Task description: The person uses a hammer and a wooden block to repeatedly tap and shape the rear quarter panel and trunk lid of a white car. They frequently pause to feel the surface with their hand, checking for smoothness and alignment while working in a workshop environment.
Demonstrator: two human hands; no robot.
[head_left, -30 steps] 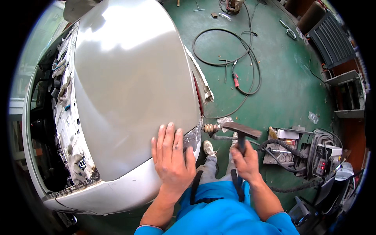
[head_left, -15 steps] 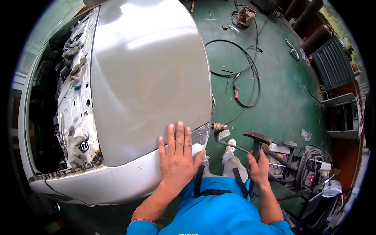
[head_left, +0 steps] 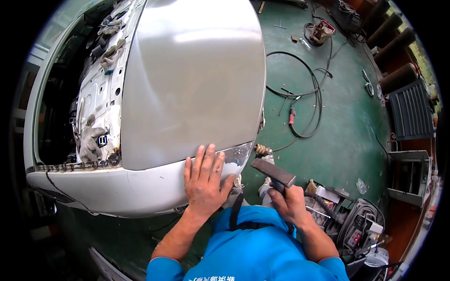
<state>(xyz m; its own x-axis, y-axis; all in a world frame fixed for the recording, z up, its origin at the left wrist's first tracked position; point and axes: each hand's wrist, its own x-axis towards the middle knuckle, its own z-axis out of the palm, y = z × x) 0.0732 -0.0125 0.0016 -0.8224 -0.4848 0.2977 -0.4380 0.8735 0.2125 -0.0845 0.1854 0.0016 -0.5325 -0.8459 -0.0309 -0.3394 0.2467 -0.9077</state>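
My left hand point(head_left: 205, 183) lies flat, fingers stretched, on the white car body panel point(head_left: 154, 189), its fingertips at the seam with the grey trunk lid point(head_left: 192, 98). Beside its thumb, the panel's corner shows a bare, scraped patch point(head_left: 238, 155). In my right hand point(head_left: 289, 204) is the handle of a hammer point(head_left: 273, 172), fingers wrapped round it. The hammer's long head is raised off to the right of the panel's corner, apart from the car.
Work gloves point(head_left: 90, 142) lie on the bare metal ledge left of the lid. A black cable point(head_left: 313, 93) with a red-handled torch point(head_left: 291, 116) coils on the green floor. A machine with wound hoses point(head_left: 358, 225) stands at my right, near a grey metal frame point(head_left: 408, 177).
My right hand has brought the hammer leftward, nearer the car's corner, and the hammer's head has turned. My left hand stays flat on the body panel. The whole view has shifted.
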